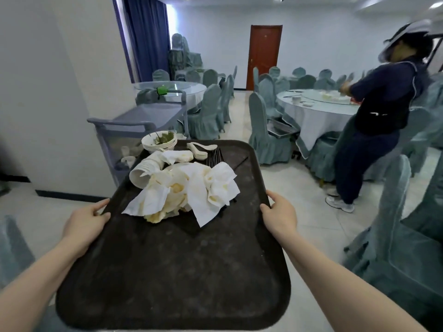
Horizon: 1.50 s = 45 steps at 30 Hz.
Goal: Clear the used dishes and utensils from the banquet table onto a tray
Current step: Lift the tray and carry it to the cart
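Wearer's body, head view: two forearms and hands only. Left hand (84, 224) bare, no glove, no ring or watch seen. Right hand (279, 215) likewise bare, no jewellery. Both forearms uncovered to frame edge; no sleeve or cuff visible. Nails short, unpainted. Rest of body out of view

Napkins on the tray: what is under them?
The crumpled napkins cover a white plate with yellowish food scraps at their near edge, beside tipped stacked cups. How many plates, or anything else beneath, is hidden. Both hands grip the tray.
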Each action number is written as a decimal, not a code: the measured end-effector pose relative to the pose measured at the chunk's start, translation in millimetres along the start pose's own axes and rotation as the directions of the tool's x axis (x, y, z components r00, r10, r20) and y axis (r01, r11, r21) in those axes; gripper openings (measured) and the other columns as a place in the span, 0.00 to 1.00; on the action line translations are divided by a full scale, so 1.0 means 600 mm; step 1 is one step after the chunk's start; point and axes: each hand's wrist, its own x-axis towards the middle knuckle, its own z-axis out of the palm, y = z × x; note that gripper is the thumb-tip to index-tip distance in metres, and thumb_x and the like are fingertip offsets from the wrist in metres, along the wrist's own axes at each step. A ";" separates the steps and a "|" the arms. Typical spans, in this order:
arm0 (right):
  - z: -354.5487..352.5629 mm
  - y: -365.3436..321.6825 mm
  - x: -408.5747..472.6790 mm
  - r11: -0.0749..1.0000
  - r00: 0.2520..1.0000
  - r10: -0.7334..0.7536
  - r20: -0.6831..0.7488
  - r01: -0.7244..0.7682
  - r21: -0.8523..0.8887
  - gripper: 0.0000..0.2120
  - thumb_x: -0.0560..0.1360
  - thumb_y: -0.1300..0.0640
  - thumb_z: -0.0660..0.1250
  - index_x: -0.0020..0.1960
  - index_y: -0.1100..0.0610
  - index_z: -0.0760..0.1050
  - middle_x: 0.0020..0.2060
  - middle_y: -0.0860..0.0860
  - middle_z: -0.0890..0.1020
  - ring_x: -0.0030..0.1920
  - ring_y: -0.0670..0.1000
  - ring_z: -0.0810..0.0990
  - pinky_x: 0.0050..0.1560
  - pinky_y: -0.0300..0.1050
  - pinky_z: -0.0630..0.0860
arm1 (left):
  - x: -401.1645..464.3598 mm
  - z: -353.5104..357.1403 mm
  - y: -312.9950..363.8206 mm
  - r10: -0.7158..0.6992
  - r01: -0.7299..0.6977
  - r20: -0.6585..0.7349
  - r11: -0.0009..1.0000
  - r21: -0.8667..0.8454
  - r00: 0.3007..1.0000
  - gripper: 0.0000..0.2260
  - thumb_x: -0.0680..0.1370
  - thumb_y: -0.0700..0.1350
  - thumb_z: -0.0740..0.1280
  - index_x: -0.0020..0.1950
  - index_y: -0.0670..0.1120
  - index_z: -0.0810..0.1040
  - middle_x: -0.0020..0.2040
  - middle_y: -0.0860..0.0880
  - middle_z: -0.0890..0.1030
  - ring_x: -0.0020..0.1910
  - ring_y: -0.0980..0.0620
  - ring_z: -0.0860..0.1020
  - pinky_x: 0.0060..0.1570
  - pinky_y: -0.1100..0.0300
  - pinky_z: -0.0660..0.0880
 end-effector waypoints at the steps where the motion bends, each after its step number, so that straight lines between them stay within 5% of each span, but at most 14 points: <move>1: 0.007 -0.004 0.048 1.000 1.000 0.004 0.008 -0.004 0.004 0.21 0.74 0.56 0.63 0.66 0.42 0.73 0.43 0.49 0.83 0.45 0.52 0.81 0.41 0.44 0.73 | 0.037 0.021 0.015 -0.001 0.001 -0.003 1.000 0.005 1.000 0.18 0.76 0.43 0.67 0.66 0.54 0.77 0.36 0.46 0.80 0.38 0.46 0.77 0.35 0.54 0.69; 11: 0.123 -0.093 0.456 0.998 0.998 -0.035 0.058 0.038 -0.048 0.21 0.75 0.55 0.62 0.67 0.44 0.72 0.51 0.50 0.83 0.50 0.54 0.81 0.50 0.48 0.78 | 0.430 0.177 0.113 -0.055 0.056 0.013 0.992 -0.112 0.998 0.18 0.76 0.41 0.68 0.65 0.52 0.77 0.50 0.41 0.82 0.48 0.39 0.80 0.51 0.44 0.77; 17: 0.225 -0.142 0.663 1.000 1.000 0.006 0.002 -0.006 -0.026 0.22 0.76 0.55 0.63 0.69 0.46 0.71 0.56 0.50 0.82 0.54 0.54 0.80 0.54 0.49 0.77 | 0.679 0.253 0.173 0.004 0.004 0.039 0.979 -0.203 0.999 0.20 0.76 0.35 0.67 0.67 0.46 0.76 0.53 0.41 0.81 0.50 0.45 0.77 0.52 0.54 0.70; 22: 0.307 -0.168 0.831 0.999 0.999 0.031 -0.017 -0.031 -0.011 0.22 0.75 0.56 0.64 0.69 0.48 0.71 0.56 0.50 0.83 0.53 0.54 0.81 0.54 0.49 0.77 | 0.861 0.306 0.223 0.046 -0.040 0.038 0.991 -0.130 0.998 0.20 0.75 0.38 0.68 0.66 0.51 0.76 0.59 0.43 0.81 0.59 0.42 0.77 0.54 0.52 0.71; 28: 0.424 -0.202 1.088 0.998 1.000 -0.002 -0.009 0.001 -0.062 0.21 0.75 0.55 0.65 0.68 0.48 0.73 0.60 0.49 0.80 0.60 0.54 0.78 0.57 0.48 0.76 | 1.095 0.398 0.269 0.038 -0.034 0.041 0.996 -0.080 0.998 0.18 0.75 0.40 0.69 0.65 0.51 0.77 0.48 0.48 0.82 0.49 0.46 0.78 0.46 0.54 0.71; 34: 0.543 -0.259 1.341 0.999 0.998 -0.017 0.056 0.019 -0.038 0.21 0.75 0.56 0.66 0.68 0.50 0.73 0.58 0.50 0.82 0.57 0.55 0.79 0.52 0.44 0.74 | 1.311 0.463 0.312 -0.046 0.044 -0.014 0.995 -0.088 0.999 0.19 0.76 0.40 0.68 0.68 0.49 0.76 0.61 0.40 0.79 0.57 0.40 0.76 0.49 0.51 0.70; 39: 0.661 -0.325 1.514 1.000 0.985 -0.029 0.170 0.030 -0.003 0.19 0.75 0.57 0.65 0.66 0.50 0.75 0.51 0.53 0.84 0.51 0.54 0.81 0.51 0.44 0.76 | 1.476 0.496 0.302 -0.165 0.159 -0.044 0.979 -0.125 0.985 0.18 0.76 0.39 0.68 0.66 0.48 0.76 0.47 0.45 0.80 0.42 0.48 0.77 0.40 0.54 0.72; 45: 0.859 -0.380 1.708 0.998 0.963 -0.058 0.264 0.061 -0.005 0.18 0.74 0.56 0.63 0.63 0.45 0.76 0.46 0.50 0.85 0.47 0.54 0.82 0.51 0.49 0.79 | 1.704 0.560 0.240 -0.249 0.231 -0.101 0.960 -0.161 0.963 0.18 0.75 0.37 0.69 0.65 0.46 0.76 0.55 0.41 0.80 0.40 0.49 0.77 0.42 0.55 0.73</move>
